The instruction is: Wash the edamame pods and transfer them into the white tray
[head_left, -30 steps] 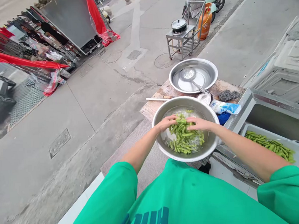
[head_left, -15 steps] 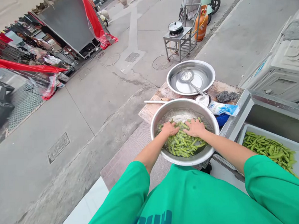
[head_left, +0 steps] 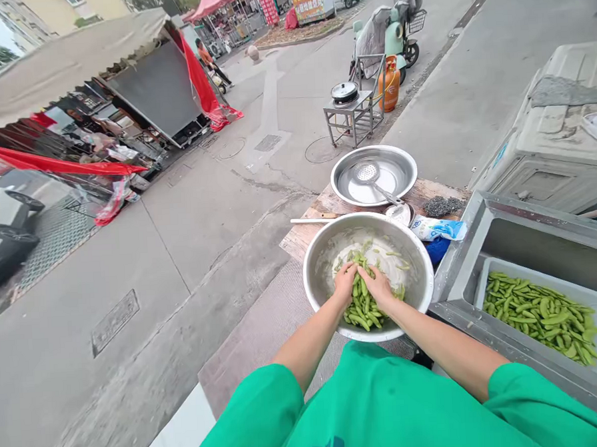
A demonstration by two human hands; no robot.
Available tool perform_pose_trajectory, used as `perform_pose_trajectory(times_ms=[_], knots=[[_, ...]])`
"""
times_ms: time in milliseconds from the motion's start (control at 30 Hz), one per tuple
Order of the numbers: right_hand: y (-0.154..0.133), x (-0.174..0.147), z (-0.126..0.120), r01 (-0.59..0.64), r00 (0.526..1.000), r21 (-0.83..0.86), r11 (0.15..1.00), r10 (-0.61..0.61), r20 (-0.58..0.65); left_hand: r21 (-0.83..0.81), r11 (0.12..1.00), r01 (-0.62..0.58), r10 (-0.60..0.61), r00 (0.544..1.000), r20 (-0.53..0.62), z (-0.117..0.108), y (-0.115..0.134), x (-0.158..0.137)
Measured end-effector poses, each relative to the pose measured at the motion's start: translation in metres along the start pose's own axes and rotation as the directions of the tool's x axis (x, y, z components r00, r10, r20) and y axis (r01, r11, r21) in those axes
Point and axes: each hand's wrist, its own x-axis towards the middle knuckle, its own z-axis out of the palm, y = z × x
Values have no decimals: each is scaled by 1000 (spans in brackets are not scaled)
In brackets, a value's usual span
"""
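- Concrete street (head_left: pixel 188 209) is stretching behind a wooden table (head_left: pixel 306 231).
- Steel basin (head_left: pixel 316 286) is holding cloudy water.
- Left hand (head_left: pixel 345 282) and right hand (head_left: pixel 378 286) are cupping together, gathering edamame pods (head_left: pixel 362 310) at 6 o'clock; rubbing seems underway, lifting needs firm scooping.

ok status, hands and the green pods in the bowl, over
Left hand and right hand together, cupped around a heap of green pods. Steel bowl holds cloudy water. Nothing in the way.
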Motion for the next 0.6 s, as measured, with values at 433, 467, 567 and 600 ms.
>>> perform_pose_trajectory(times_ms=[433,467,567,600], knots=[[-19,64,-74,675,735,-550,492,-513,443,551,696,-460,311,885,346,-44,62,22],[-28,72,-71,649,748,-602,465,-532,396,630,615,-474,327,880,344,-41,67,25],[-47,91,-55,510,804,-759,404,-538,253,781,416,-466,380,869,316,-26,77,36],[-47,96,-50,452,834,-802,390,-503,226,815,385,-434,367,882,296,-22,77,39]])
